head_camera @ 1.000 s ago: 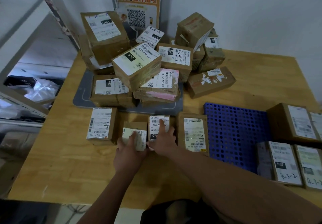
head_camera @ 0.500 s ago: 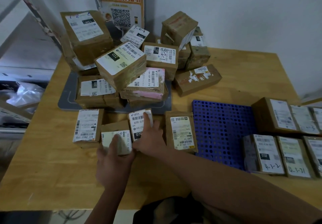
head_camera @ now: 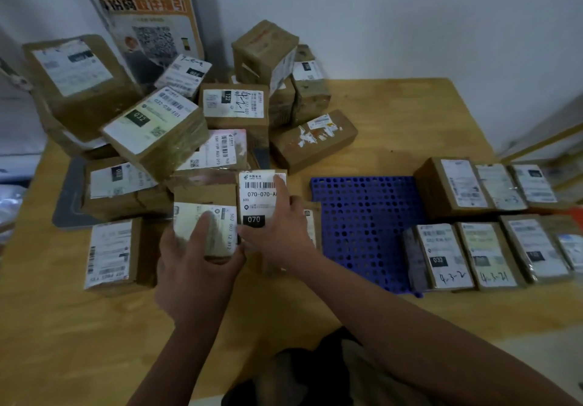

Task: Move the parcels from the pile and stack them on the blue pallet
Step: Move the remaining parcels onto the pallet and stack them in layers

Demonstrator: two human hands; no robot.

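Note:
My left hand grips a small brown parcel with a pale label, thumb on top, lifted off the table. My right hand holds a second small parcel labelled 070, fingers curled over its right edge. Both sit in front of the pile of parcels at the back left. The blue perforated pallet lies to the right; several parcels stand in rows on its right part. Another parcel lies partly hidden behind my right hand.
A flat labelled parcel lies on the wooden table left of my hands. A grey tray sits under the pile. A poster leans on the wall behind. Shelving stands at the far right edge.
Both hands have closed round the two small parcels and raised them off the table. The camera has swung left and closer.

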